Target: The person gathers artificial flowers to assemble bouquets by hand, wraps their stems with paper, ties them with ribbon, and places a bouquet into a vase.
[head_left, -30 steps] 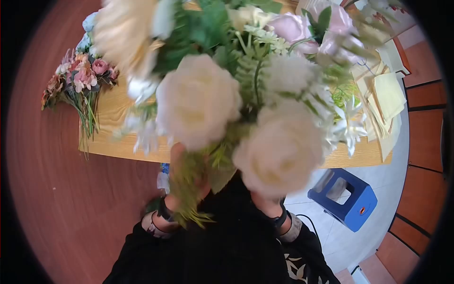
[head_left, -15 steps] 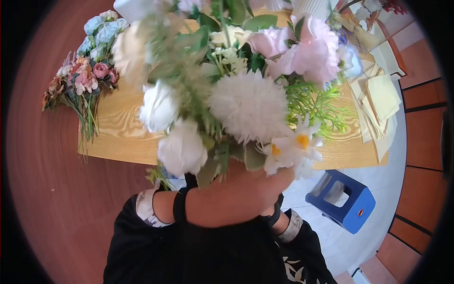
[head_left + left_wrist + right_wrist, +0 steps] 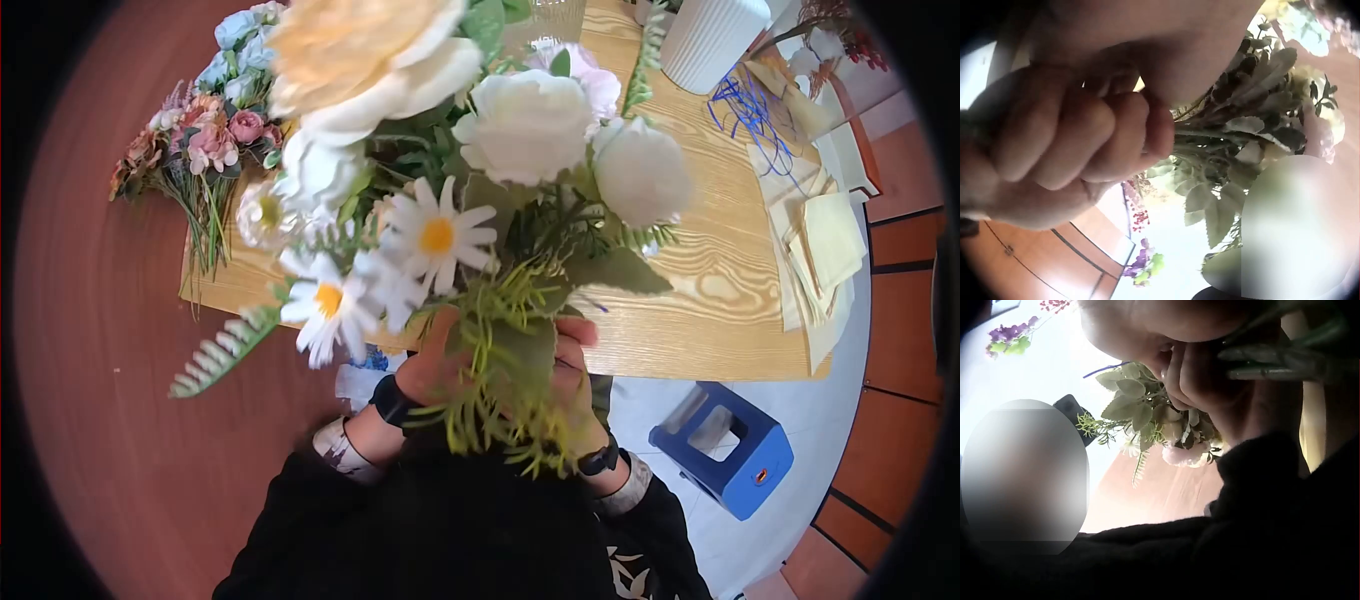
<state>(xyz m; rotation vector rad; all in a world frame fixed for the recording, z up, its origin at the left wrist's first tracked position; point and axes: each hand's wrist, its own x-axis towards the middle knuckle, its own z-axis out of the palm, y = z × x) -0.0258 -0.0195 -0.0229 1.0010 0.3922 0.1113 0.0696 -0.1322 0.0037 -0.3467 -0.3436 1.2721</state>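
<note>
White and peach petals fill the space in front of me: the bouquet (image 3: 512, 215) is held up before my body, over the near edge of the wooden table (image 3: 720, 330). My left hand (image 3: 430, 362) and my right hand (image 3: 578, 392) are side by side beneath it, partly covered by leaves, both with fingers curled and clamped round its stems. A large peach flower (image 3: 370, 65) leans toward the left of the bunch, white roses (image 3: 525, 125) sit further right, and two daisies (image 3: 437, 236) with yellow centres face up at me, lower down. A fern sprig (image 3: 230, 350) pokes out past the near edge, and thin green grass (image 3: 480, 390) droops over my hands.

At the table's left edge lies a pink bunch (image 3: 212, 145), its blooms reaching past that edge, with blue flowers (image 3: 240, 60) just beyond. Along the right edge there are cream paper sheets (image 3: 830, 240); a tangle of blue ribbon (image 3: 745, 110) is near them, close to a ribbed white vase (image 3: 712, 42). A blue stool (image 3: 725, 440) is on the floor below the near right corner.
</note>
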